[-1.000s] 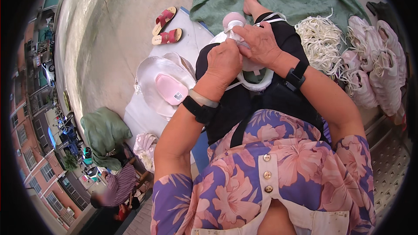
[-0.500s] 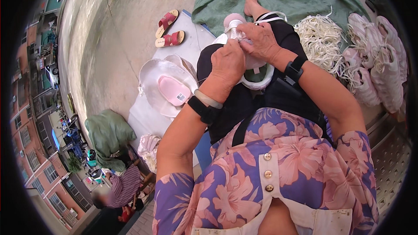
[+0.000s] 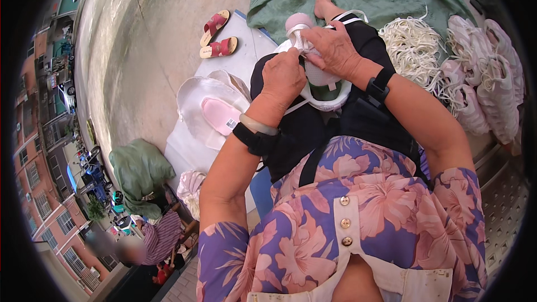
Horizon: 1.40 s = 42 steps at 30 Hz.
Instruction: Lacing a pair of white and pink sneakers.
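A pink and white sneaker [image 3: 331, 100] rests on my black-trousered lap, its toe pointing away and its opening toward me. My left hand [image 3: 284, 79] is closed in a pinch at the lacing, and a white shoelace [image 3: 297, 106] trails below it over my thigh. Fingers of my right hand [image 3: 335, 50] grip the sneaker's upper from the right, close to the left fingertips. Another stretch of lace loops out beyond the right hand. What exactly lies between the right thumb and fingers is partly hidden.
Left of my lap are a white bag-like cover [image 3: 193, 100] and a pink insole [image 3: 217, 113]. Red sandals [image 3: 218, 48] lie farther off. On the right are a heap of white laces [image 3: 411, 50] and several sneakers [image 3: 495, 95]. A person in a striped top [image 3: 162, 237] sits lower left.
My left hand has drawn back slightly left and down, away from the right. A length of lace now shows below it. The right hand has barely moved.
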### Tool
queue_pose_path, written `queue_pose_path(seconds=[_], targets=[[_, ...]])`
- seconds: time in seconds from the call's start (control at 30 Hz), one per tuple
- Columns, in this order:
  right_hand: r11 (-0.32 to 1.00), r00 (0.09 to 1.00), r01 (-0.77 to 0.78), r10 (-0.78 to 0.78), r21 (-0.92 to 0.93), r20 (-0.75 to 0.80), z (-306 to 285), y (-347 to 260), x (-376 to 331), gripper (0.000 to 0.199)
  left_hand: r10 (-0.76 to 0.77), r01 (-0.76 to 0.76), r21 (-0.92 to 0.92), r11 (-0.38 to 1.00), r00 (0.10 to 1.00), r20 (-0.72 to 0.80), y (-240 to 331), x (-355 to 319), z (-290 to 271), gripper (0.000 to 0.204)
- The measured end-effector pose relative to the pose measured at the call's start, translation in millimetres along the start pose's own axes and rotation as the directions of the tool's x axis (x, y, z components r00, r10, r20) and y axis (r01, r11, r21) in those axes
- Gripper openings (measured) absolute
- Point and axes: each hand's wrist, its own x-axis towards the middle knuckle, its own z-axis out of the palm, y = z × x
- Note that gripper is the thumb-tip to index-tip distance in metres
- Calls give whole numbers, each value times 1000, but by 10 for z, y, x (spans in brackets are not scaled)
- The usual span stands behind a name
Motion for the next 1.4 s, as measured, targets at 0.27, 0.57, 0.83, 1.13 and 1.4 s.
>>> queue_pose_path(seconds=[0.27, 0.57, 0.83, 1.13, 1.4], targets=[[939, 951, 298, -307, -174, -29, -54, -70, 34, 27, 23, 24, -273, 962, 986, 166, -227, 122, 10, 20], [869, 947, 282, -183, -407, 264, -84, -315, 169, 6, -66, 142, -464, 874, 982, 174, -263, 102, 78, 22], [771, 726, -591, 380, 237, 573, -1234, 150, -965, 32, -246, 254, -361, 897, 967, 69, -260, -51, 144, 37], [252, 215, -968, 850, -12, 481, -2001, 874, -2726, 25, -167, 165, -291, 942, 986, 18, -83, 51, 85, 42], [982, 978, -186, 187, -16, 93, -1221, 281, -964, 14, 187, -189, -32, 981, 981, -54, -92, 282, 80, 22]])
